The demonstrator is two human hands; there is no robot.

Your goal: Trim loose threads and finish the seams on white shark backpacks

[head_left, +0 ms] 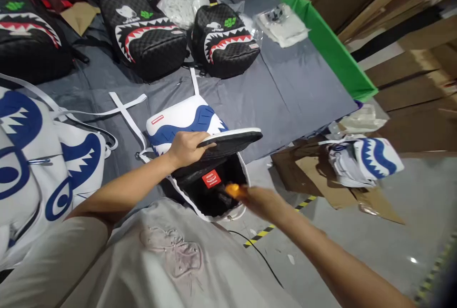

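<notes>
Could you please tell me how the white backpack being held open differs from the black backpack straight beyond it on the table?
The white backpack has blue markings; the black backpack has a red-and-white mouth and a green mark. The white backpack is open, its flap raised by the left hand; the black backpack looks closed, untouched. Both show jagged white teeth.

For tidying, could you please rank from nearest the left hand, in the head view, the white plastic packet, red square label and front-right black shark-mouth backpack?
1. Red square label, inside open white bag.
2. Black backpack, ahead on table.
3. White packet, to its right.
</notes>
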